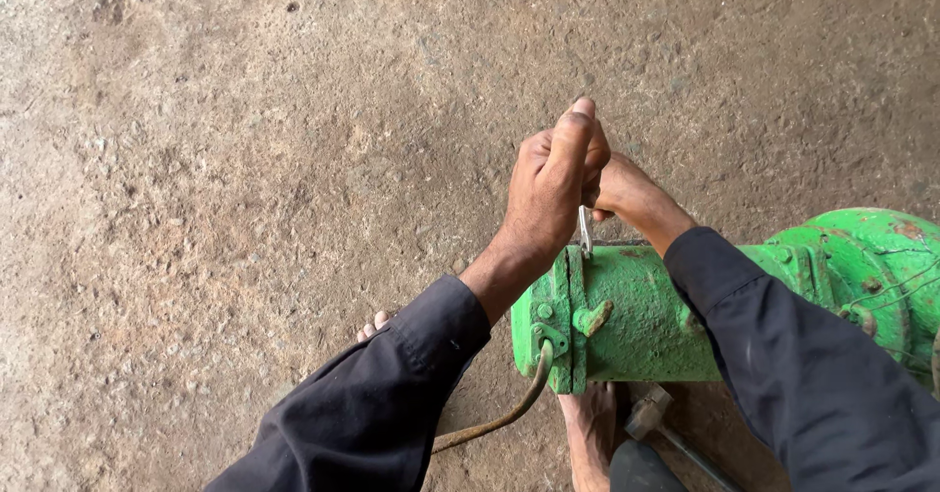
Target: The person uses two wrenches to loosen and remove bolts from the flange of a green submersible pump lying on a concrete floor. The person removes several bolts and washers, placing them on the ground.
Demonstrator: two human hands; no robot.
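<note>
A green cast-metal pump body (636,316) lies on its side on the ground at the lower right. Both my hands meet above its flanged end. My left hand (550,184) is closed in a fist around the upper end of a shiny metal wrench (586,233), whose lower end reaches down to the top of the flange. My right hand (617,184) sits just behind the left one, fingers wrapped on the same wrench and mostly hidden. Both arms wear dark long sleeves.
A hammer (651,419) lies on the ground under the pump, beside a bare foot (590,433). A brown hose (499,419) runs from the flange down to the left. Toes (372,326) show behind my left sleeve. Rough concrete floor (245,159) fills the rest.
</note>
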